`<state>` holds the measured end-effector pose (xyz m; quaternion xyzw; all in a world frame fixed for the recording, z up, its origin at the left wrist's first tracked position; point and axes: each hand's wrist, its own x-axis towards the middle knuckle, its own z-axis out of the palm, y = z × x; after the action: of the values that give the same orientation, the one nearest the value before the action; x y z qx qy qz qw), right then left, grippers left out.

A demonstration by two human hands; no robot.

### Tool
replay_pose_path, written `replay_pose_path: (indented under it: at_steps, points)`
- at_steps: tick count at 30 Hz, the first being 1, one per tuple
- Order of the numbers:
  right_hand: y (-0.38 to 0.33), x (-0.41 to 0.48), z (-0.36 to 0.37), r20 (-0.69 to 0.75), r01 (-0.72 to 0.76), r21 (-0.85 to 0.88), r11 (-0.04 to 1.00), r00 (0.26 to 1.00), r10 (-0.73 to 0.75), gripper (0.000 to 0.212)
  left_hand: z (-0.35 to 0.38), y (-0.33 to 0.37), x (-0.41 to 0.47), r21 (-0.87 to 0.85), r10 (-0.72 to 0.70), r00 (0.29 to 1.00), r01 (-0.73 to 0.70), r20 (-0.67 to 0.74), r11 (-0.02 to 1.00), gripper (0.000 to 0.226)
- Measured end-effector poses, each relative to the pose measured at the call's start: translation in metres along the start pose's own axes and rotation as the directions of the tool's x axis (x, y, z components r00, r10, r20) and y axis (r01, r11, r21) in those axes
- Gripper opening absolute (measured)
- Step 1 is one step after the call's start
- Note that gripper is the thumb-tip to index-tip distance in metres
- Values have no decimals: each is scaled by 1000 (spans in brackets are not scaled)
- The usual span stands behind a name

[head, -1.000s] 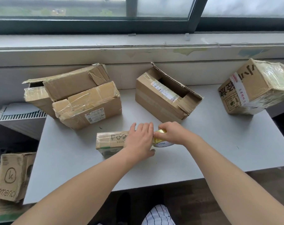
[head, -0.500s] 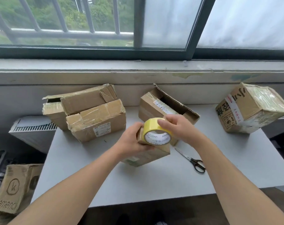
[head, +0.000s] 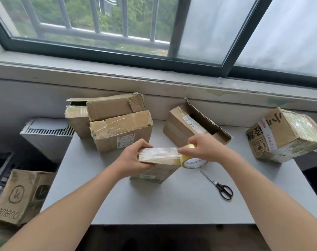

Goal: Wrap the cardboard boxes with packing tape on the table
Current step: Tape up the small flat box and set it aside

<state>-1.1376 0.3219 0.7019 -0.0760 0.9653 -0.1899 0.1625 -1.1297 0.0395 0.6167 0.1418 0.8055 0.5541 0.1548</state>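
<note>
A small flat cardboard box stands on edge near the middle of the grey table. My left hand grips its left end. A strip of clear tape lies along the box's top face. My right hand holds the yellowish tape roll at the box's right end, with fingers curled over the roll.
Black scissors lie on the table to the right. Two stacked boxes sit at back left, an open box at back centre, a taped box at far right. Another box stands on the floor left.
The box has been lifted from lying flat to standing on edge. The tape roll has moved from the box's middle to its right end, leaving tape along the top.
</note>
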Motion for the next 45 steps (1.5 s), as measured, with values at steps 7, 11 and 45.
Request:
replay_pose_path:
  at_steps: [7, 11, 45]
  points:
    - [18, -5, 8, 38, -77, 19, 997, 996, 76, 58, -17, -21, -7, 22, -61, 998, 61, -13, 998, 57]
    - [23, -4, 37, 48, -153, 88, 984, 988, 149, 59, -15, -24, -9, -38, -68, 998, 68, -18, 997, 59]
    - [7, -12, 58, -121, 4, 731, 683, 985, 124, 54, 29, 21, 33, 567, 245, 963, -263, 109, 780, 66]
